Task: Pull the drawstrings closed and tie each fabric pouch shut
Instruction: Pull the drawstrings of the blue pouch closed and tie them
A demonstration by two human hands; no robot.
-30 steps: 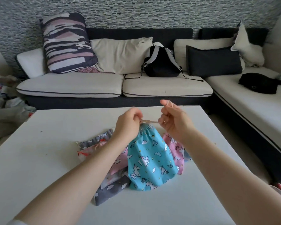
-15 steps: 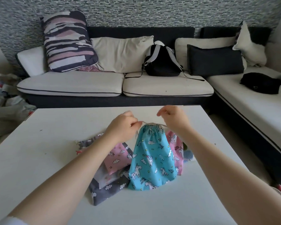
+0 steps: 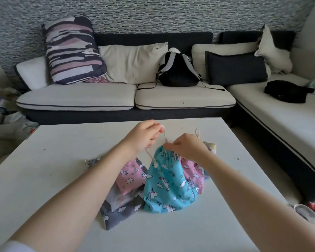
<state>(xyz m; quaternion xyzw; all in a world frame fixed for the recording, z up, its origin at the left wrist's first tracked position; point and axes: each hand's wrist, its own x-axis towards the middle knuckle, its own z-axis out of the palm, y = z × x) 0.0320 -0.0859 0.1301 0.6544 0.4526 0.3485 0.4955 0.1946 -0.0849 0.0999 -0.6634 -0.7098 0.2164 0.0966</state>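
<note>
A blue pouch [image 3: 168, 182] with a unicorn print stands upright near the middle of the white worktop [image 3: 44, 171], its mouth gathered tight at the top. The left hand [image 3: 144, 136] is just above and to the left of that gathered mouth, with fingers curled and pinching a pale drawstring [image 3: 163, 135] that rises from the pouch's neck up into the grip. A second length of the same cord hangs down from under this hand along the pouch's left side. The right hand [image 3: 187, 147] rests right at the pouch's neck, its fingertips pinching the cord and bunched fabric there; a small loop of cord shows just behind its knuckles. The two hands are close together, the left one slightly higher and farther away.

A pink pouch [image 3: 132, 176] lies flat to the left of the blue one, touching it, and a grey pouch [image 3: 120, 210] with white clouds lies partly beneath the pink one toward the near edge. Another pink pouch [image 3: 192, 170] shows behind the blue one on its right. Beyond the worktop is a sofa [image 3: 98, 99] with a black backpack [image 3: 177, 70] on it.
</note>
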